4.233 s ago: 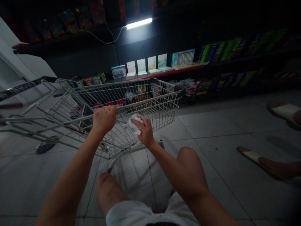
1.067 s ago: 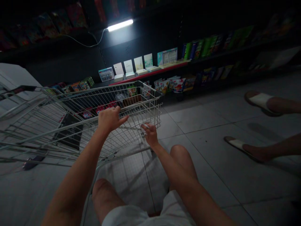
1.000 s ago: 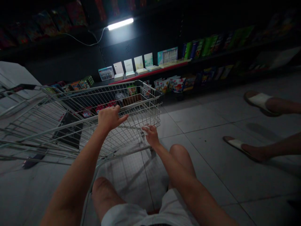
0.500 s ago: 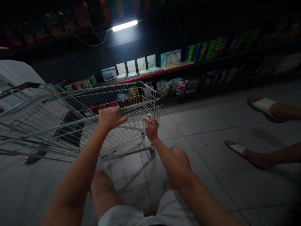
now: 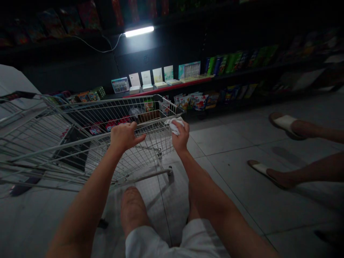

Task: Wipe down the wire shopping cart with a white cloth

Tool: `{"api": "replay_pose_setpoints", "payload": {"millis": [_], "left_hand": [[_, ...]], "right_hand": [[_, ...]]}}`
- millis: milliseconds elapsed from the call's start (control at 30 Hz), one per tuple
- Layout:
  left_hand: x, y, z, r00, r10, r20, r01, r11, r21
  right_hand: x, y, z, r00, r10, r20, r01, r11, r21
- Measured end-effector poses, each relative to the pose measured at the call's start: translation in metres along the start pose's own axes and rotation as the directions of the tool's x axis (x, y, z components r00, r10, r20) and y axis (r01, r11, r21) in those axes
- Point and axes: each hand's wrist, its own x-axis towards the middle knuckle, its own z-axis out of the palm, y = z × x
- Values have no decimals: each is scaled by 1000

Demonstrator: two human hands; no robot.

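Clutching a white cloth (image 5: 176, 127) in my curled right hand (image 5: 181, 135), I'm working higher now, along the shopping cart (image 5: 80, 141), right of my left hand (image 5: 123, 136), hooked over its rail (image 5: 153, 122).

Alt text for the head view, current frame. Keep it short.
A person's right hand holds a wadded white cloth at the front corner of a wire shopping cart, the left hand resting on its near top rail. Beyond, a lit tube lamp shines over dark shelves of packaged goods; another person's feet stand at right.
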Motion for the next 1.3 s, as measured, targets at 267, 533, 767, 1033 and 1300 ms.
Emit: {"api": "replay_pose_setpoints", "payload": {"millis": [267,533,767,1033,1300], "left_hand": [[1,1,-2,1000,3,18,-3,1000,26],[3,1,1,1000,9,-3,-9,1000,25],[5,3,-1,1000,-26,0,26,998,57],[7,6,-1,999,-44,3,44,998,52],[8,6,3,999,-28,-31,29,999,32]], "right_hand": [[-79,30,22,979,73,189,-54,993,-101],[-123,39,-3,975,117,190,-93,987,-131],[-71,6,34,983,16,182,-2,997,-76],[-140,40,1,938,102,331,-64,990,-123],[-79,15,28,984,28,178,-15,997,-75]]}}
